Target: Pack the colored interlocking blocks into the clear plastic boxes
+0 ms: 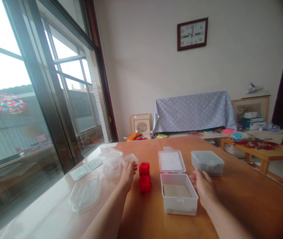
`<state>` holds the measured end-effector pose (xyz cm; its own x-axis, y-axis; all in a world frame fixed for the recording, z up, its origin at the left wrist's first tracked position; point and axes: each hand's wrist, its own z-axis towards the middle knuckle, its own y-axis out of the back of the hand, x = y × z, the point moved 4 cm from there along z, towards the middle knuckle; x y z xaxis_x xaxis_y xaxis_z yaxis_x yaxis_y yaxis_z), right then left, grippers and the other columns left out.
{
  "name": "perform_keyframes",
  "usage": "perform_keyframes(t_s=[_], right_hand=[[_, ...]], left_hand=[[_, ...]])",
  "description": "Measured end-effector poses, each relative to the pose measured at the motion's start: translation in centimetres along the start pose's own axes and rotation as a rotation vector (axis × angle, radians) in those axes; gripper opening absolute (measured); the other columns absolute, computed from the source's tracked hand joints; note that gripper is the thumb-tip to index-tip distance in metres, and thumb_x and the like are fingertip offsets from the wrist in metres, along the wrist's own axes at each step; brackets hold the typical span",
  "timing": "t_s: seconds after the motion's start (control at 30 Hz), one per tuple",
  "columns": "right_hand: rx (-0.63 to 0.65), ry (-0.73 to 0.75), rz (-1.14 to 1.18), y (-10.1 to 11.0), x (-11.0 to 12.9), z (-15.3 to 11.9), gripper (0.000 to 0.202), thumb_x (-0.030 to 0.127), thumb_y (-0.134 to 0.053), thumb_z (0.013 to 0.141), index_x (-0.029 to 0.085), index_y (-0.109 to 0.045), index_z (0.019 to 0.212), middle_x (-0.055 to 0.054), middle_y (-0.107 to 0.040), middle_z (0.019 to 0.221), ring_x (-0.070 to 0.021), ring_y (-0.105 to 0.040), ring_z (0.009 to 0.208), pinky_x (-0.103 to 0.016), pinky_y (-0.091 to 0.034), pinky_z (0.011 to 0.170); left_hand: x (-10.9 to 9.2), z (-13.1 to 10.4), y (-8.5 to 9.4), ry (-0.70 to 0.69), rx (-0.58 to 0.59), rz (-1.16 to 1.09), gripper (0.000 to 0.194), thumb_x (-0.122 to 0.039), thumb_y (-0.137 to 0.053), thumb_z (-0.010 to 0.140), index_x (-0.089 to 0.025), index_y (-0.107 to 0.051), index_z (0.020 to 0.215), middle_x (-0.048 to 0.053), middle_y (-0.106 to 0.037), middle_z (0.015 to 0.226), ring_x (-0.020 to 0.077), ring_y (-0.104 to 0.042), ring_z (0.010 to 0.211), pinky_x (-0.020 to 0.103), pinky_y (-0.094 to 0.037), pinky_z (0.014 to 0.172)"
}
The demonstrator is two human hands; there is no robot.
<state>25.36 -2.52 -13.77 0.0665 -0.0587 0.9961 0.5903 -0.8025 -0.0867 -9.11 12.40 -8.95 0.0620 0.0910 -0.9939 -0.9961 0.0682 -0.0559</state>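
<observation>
My left hand (129,173) is over the table, its fingers loosely bent and apart, in front of a small clear plastic lid or container (128,159) that it partly covers. Whether it touches that piece, I cannot tell. To its right stands a bumpy red object (145,177), apparently a stack of plastic pieces. My right hand (203,185) hovers between two boxes with its fingers apart. On its left is a translucent box (179,202) with its lid (172,161) flipped back and a flat beige piece (177,190) inside. Behind the hand sits a closed translucent box (207,162).
Clear plastic containers (86,192) and a paper sheet (85,169) lie on the left of the wooden table (153,219). A glass window (69,83) borders that side. Beyond the table are a cloth-covered object (193,113) and a low wooden table (268,154).
</observation>
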Motion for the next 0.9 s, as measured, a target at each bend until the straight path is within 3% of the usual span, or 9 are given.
perform_keyframes(t_s=[0.13, 0.33, 0.47, 0.6, 0.67, 0.73, 0.83, 0.9], right_hand=[[-0.005, -0.015, 0.015, 0.1, 0.1, -0.3, 0.047, 0.063, -0.06, 0.079, 0.019, -0.068, 0.093, -0.006, -0.075, 0.078, -0.0241, -0.071, 0.075, -0.031, -0.049, 0.06], [-0.052, 0.052, 0.065, 0.7, 1.2, -1.2, 0.045, 0.06, -0.061, 0.08, 0.019, -0.067, 0.097, -0.006, -0.075, 0.086, -0.0244, -0.07, 0.084, -0.03, -0.05, 0.062], [-0.138, 0.199, 0.144, 1.7, 4.4, -2.7, 0.043, 0.058, -0.065, 0.08, 0.02, -0.066, 0.1, -0.006, -0.074, 0.093, -0.0226, -0.068, 0.088, -0.029, -0.05, 0.066], [-0.109, 0.316, 0.218, 2.3, 8.6, -7.5, 0.036, 0.054, -0.065, 0.084, 0.02, -0.067, 0.098, -0.007, -0.072, 0.096, -0.0212, -0.067, 0.086, -0.028, -0.052, 0.068], [-0.003, 0.372, 0.202, 1.7, 10.1, -11.4, 0.035, 0.055, -0.059, 0.09, 0.021, -0.067, 0.096, -0.008, -0.071, 0.091, -0.0208, -0.066, 0.08, -0.03, -0.052, 0.069], [0.257, 0.398, 0.027, -0.2, 10.3, -15.7, 0.035, 0.055, -0.055, 0.092, 0.022, -0.068, 0.09, -0.005, -0.069, 0.081, -0.0196, -0.063, 0.074, -0.029, -0.051, 0.068], [0.734, 0.467, -0.265, -4.4, 8.6, -21.4, 0.032, 0.051, -0.053, 0.093, 0.024, -0.068, 0.085, -0.001, -0.064, 0.073, -0.0178, -0.059, 0.067, -0.026, -0.048, 0.063], [0.852, 0.554, -0.406, -6.9, 7.0, -23.2, 0.026, 0.042, -0.05, 0.094, 0.024, -0.068, 0.088, -0.001, -0.065, 0.079, -0.0174, -0.06, 0.072, -0.026, -0.048, 0.068]], left_hand=[[-1.0, -1.2, 0.6, -0.026, 0.028, 0.044, 0.048, -0.064, -0.062, 0.082, -0.02, -0.064, 0.1, 0.011, -0.07, 0.11, 0.025, -0.066, 0.1, 0.036, -0.047, 0.084], [-0.8, -2.1, 0.7, 0.036, 0.079, -0.015, 0.072, -0.08, -0.051, 0.083, -0.019, -0.062, 0.118, 0.016, -0.064, 0.128, 0.0273, -0.063, 0.112, 0.038, -0.047, 0.093], [0.2, -1.7, 0.4, 0.101, 0.098, -0.042, 0.081, -0.085, -0.047, 0.081, -0.016, -0.061, 0.122, 0.018, -0.063, 0.129, 0.0278, -0.06, 0.116, 0.038, -0.045, 0.096], [0.5, -0.5, -0.3, 0.123, 0.145, -0.023, 0.084, -0.088, -0.047, 0.078, -0.016, -0.062, 0.12, 0.016, -0.067, 0.121, 0.0272, -0.06, 0.114, 0.034, -0.044, 0.093], [0.4, 0.3, -0.7, 0.12, 0.17, -0.009, 0.085, -0.089, -0.045, 0.078, -0.015, -0.062, 0.118, 0.014, -0.07, 0.114, 0.0261, -0.062, 0.11, 0.033, -0.043, 0.091], [0.3, 1.0, -1.2, 0.125, 0.2, 0.008, 0.085, -0.09, -0.043, 0.078, -0.015, -0.064, 0.113, 0.012, -0.072, 0.105, 0.0244, -0.064, 0.101, 0.031, -0.043, 0.086], [-0.2, 1.4, -2.0, 0.143, 0.304, 0.003, 0.086, -0.092, -0.04, 0.076, -0.015, -0.067, 0.104, 0.008, -0.073, 0.089, 0.0222, -0.065, 0.085, 0.028, -0.043, 0.074], [-0.6, 1.2, -2.5, 0.156, 0.395, -0.027, 0.086, -0.092, -0.038, 0.077, -0.015, -0.068, 0.1, 0.007, -0.071, 0.079, 0.0214, -0.065, 0.077, 0.027, -0.041, 0.066]])
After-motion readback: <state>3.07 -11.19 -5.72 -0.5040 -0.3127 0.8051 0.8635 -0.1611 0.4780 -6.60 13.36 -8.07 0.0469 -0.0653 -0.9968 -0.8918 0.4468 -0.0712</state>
